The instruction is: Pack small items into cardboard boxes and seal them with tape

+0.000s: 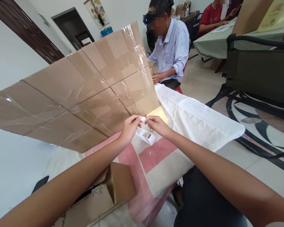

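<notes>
A small white piece, its exact form too small to tell, is held near the centre of the frame between two bare hands. Its left edge is clamped in the grip of the left hand, thumb and fingers pinched together, and its right edge is pinched in the closed grip of the right hand. Just below the hands, a smooth, glossy white holder, oblong with rounded edges, is set on the tabletop, which is covered by a soft, creased cloth in pink and off-white blocks. Behind the right hand, a flat yellow sheet is laid, partly hidden by the fingers. A tall cardboard panel, crossed by straight seams and shiny, wrinkled clear tape, is leaned across the left and centre of the frame. At the lower left, an open brown cardboard box with roughened edges is partly covered by the left forearm. Rumpled white fabric is spread at the right of the panel, and beyond it, at upper centre, a person in a light blue collared shirt is seated.
</notes>
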Demonstrator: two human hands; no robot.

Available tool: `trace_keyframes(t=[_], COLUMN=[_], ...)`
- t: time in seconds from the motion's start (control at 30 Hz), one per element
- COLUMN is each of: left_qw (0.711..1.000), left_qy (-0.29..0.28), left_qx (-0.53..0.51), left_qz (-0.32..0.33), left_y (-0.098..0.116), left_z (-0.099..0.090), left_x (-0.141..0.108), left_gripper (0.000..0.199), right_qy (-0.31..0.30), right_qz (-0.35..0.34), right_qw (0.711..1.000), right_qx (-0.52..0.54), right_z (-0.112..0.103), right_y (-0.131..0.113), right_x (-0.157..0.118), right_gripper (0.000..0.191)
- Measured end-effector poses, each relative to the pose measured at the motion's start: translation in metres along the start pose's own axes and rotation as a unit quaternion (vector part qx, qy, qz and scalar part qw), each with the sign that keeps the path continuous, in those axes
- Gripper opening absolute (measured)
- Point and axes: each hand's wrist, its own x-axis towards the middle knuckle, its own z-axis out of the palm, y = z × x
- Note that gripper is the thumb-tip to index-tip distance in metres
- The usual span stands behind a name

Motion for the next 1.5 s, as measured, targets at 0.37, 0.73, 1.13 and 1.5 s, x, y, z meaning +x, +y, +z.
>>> trace_keyframes(t=[0.37, 0.73, 1.13, 1.5], left_qw=[0.999, 0.996, 0.988, 0.955], left_qy=[-0.038, -0.038, -0.014, -0.001], left_qx=[0.017, -0.065, 0.103, 0.253], left_qz=[0.023, -0.043, 0.112, 0.155], left_y=[-0.004, -0.001, -0.002, 0.006], left_z=[-0.008, -0.008, -0.015, -0.014], left_x=[-0.01, -0.013, -0.01, -0.024], left_gripper=[0.022, 0.028, 0.016, 0.007], right_qy=[-0.017, 0.002, -0.015, -0.044], right_qz=[0.016, -0.098, -0.026, -0.014], right_qw=[0.997, 0.99, 0.998, 0.991], right_qx=[0.067, -0.102, 0.049, 0.129], right_z=[-0.001, 0.0, 0.006, 0.002], right_y=[-0.004, -0.013, -0.016, -0.027], right_x=[0.001, -0.007, -0.008, -0.013], right_gripper=[0.02, 0.017, 0.014, 0.019])
